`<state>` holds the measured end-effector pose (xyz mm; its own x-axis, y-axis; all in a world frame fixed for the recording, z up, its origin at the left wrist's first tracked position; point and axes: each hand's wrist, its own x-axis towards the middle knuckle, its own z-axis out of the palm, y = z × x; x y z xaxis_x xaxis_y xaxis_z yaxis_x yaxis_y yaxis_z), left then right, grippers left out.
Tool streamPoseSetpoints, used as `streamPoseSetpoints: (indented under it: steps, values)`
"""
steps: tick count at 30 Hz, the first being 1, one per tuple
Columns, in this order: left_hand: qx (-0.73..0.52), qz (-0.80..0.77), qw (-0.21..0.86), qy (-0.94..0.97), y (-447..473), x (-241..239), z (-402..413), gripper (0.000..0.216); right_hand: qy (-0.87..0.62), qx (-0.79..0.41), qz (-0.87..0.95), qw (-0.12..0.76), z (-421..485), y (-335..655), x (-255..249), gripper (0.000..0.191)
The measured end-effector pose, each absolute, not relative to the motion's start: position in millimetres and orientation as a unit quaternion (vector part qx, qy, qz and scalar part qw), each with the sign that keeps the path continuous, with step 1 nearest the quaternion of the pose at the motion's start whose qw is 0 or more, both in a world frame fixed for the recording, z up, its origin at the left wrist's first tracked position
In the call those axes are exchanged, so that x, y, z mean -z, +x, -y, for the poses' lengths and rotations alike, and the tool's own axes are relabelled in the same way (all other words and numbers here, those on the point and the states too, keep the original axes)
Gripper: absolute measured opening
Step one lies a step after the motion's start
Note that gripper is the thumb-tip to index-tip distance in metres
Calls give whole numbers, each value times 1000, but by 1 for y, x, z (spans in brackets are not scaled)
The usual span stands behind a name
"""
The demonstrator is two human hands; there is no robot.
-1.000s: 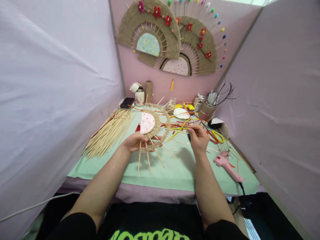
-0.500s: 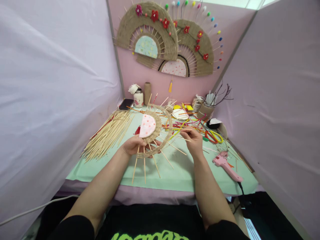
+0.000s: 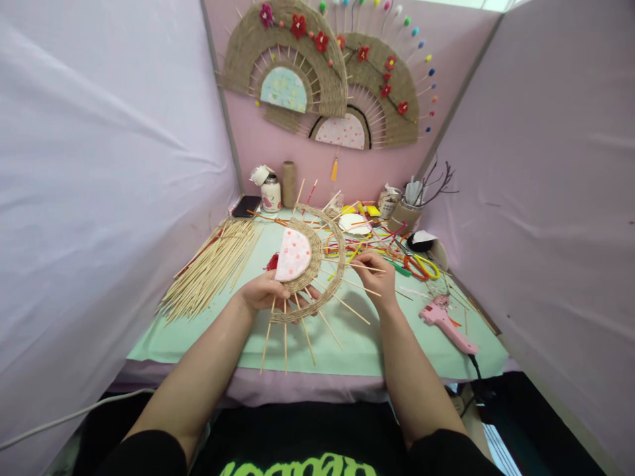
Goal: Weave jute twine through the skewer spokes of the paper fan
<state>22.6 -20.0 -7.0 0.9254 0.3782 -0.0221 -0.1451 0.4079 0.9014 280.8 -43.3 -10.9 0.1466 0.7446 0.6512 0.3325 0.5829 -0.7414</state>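
Note:
A half-round woven fan (image 3: 316, 254) of twine and thin wooden sticks is held up above the table, tilted, its sticks fanning out to the right and down. Its centre is a white half-disc with pink dots (image 3: 294, 254). My left hand (image 3: 262, 291) is closed on the fan's lower left part, thumb in front and fingers behind. Beside the sticks on the right edge, my right hand (image 3: 374, 274) has its fingertips pinched together, close to the outer twine band. What lies between those fingertips is too small to make out.
Many loose sticks (image 3: 211, 271) lie at the left, near a phone (image 3: 247, 206). Coloured pipe cleaners, scissors (image 3: 421, 268) and a pink glue gun (image 3: 449, 324) with a cord are at the right. Jars and a twine cone (image 3: 288, 185) stand at the back; finished fans (image 3: 297, 59) hang above.
My right hand has moved slightly left, nearer the fan's outer band. The fan has tipped a little, its lower sticks now reaching slightly lower. My left hand keeps its grip.

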Motion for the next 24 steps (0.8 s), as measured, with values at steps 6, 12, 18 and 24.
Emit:
streamPoseSetpoints:
  steps: [6, 12, 18, 24]
  values:
    - [-162, -145, 815, 537, 24, 8, 21, 49, -412, -142, 635, 638, 41, 279, 13, 16]
    - [-170, -151, 807, 545, 22, 11, 18, 47, -429, -115, 632, 634, 42, 279, 13, 18]
    - [-171, -160, 780, 580, 22, 7, 18, 43, -431, -106, 638, 629, 42, 280, 13, 19]
    - [-243, -194, 759, 572, 27, 2, 19, 54, -444, -103, 633, 625, 42, 281, 13, 20]
